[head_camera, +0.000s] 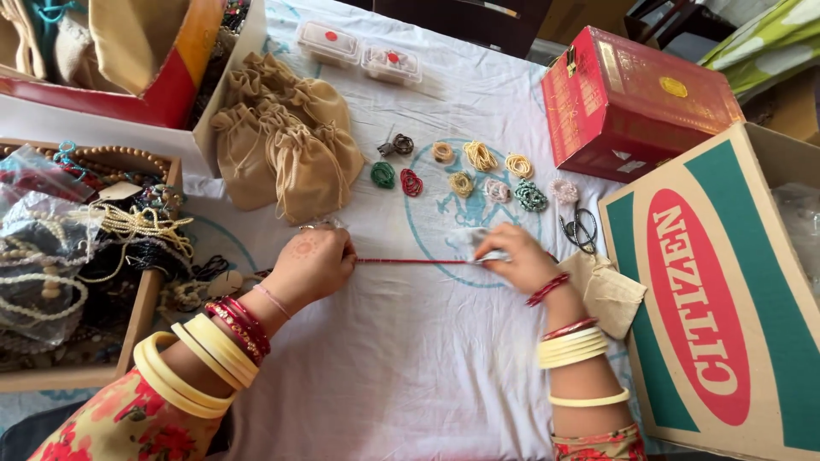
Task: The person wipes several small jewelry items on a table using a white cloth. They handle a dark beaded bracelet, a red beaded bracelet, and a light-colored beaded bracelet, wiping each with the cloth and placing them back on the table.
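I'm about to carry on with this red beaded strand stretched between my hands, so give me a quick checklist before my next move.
1. Left hand grips one end of the red beaded strand: ok.
2. Right hand pinches the other end: ok.
3. Strand taut and straight: ok.
4. Strand apart from the coiled strands laid out behind it: ok.
5. Small tan pouch beside the right wrist: ok.
6. Clasp or knot at the ends: cannot tell.

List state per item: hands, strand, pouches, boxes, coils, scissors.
left hand: pinching red strand end
right hand: pinching other end
red strand: stretched taut
drawstring pouches: cinched, piled
red box: closed
clear boxes: lids on
bead coils: coiled, laid out
scissors: lying flat
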